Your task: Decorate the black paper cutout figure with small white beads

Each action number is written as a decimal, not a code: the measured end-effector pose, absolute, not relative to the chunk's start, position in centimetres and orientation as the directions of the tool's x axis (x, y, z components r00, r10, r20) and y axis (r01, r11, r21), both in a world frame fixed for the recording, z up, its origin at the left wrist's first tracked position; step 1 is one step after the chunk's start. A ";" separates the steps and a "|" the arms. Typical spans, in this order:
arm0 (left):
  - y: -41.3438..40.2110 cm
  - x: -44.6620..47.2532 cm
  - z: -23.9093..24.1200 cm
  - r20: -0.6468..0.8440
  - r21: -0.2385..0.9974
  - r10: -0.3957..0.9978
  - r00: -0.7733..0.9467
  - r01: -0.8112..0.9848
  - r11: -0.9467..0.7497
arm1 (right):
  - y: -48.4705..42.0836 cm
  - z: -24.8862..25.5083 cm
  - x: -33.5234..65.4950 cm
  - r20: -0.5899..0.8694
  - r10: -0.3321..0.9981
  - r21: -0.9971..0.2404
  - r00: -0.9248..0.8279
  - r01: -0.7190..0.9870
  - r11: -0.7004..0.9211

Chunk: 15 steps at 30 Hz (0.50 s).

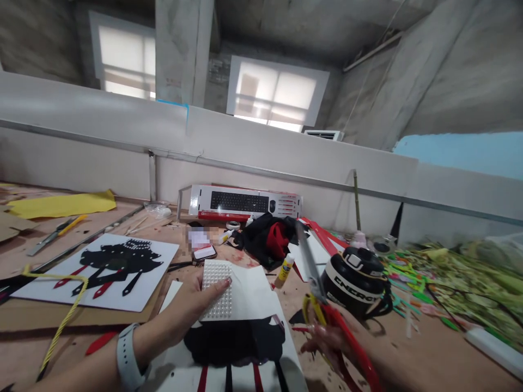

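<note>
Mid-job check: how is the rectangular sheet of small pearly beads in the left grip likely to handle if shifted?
The rectangular sheet of small pearly beads is probably light, being small and thin-looking. It may flex between its separate rows of beads. Those shiny, rounded beads could feel slippery under the thumb of the left grip.

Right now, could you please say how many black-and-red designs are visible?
2: first design on the white sheet at left, second design near the left hand; others may be hidden.

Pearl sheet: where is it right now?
Head view, lower half, left of centre: the pearl sheet is in the left hand, over the white paper, just above the black cutout in the picture.
</note>
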State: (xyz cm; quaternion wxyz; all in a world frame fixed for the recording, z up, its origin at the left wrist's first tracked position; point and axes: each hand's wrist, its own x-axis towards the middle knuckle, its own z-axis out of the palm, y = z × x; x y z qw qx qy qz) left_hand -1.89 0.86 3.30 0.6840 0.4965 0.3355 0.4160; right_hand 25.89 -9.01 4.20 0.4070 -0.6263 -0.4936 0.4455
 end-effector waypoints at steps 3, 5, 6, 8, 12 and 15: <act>0.6 -1.8 2.8 -0.027 0.951 0.889 0.457 -0.263 0.164 | -7.5 5.1 21.7 -0.128 0.988 -0.952 0.083 0.268 -0.146; 0.2 -1.6 2.6 -0.018 0.945 0.884 0.468 -0.280 0.168 | -6.3 5.4 19.5 -0.102 0.995 -0.966 -0.025 0.241 -0.093; 0.0 -1.5 2.5 -0.016 0.942 0.883 0.470 -0.290 0.171 | -5.7 5.4 18.7 -0.101 0.995 -0.967 -0.011 0.235 -0.096; -0.3 -1.2 2.5 -0.004 0.941 0.887 0.463 -0.299 0.160 | -5.0 5.2 18.0 -0.054 0.999 -0.967 0.006 0.250 -0.054; 1.5 -1.7 3.3 0.015 0.966 0.944 0.329 -0.247 0.071 | -4.6 3.8 19.5 0.120 0.990 -0.941 0.071 0.327 0.091; 5.5 -4.7 5.3 0.055 0.985 0.991 0.124 -0.172 -0.033 | -4.3 2.8 21.5 0.119 0.989 -0.954 0.086 0.285 0.090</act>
